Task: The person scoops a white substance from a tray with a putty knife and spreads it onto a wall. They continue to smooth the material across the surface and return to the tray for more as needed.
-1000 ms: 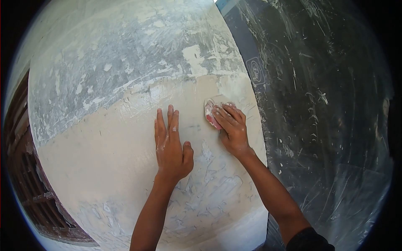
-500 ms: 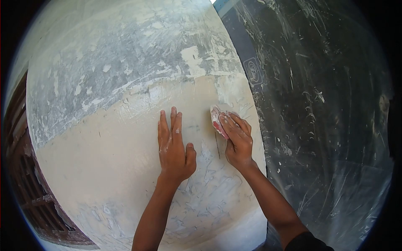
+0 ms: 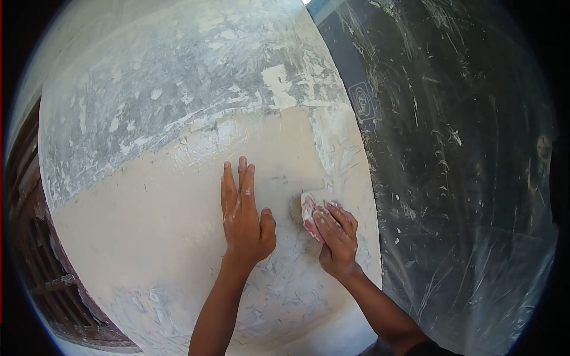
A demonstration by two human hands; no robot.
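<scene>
Wall (image 3: 148, 196), one, left hand (image 3: 243, 222) flat, right hand (image 3: 337, 243) holding one red scraper (image 3: 309, 212)

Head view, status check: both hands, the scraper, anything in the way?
Left hand open, flat on wall. Right hand gripping red scraper, blade against the wall. Plastic sheet right of scraper, not touching.

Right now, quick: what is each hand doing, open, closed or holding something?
Left hand: open, fingers flat against the wall.
Right hand: closed on a red pad, pressed to the wall.
</scene>
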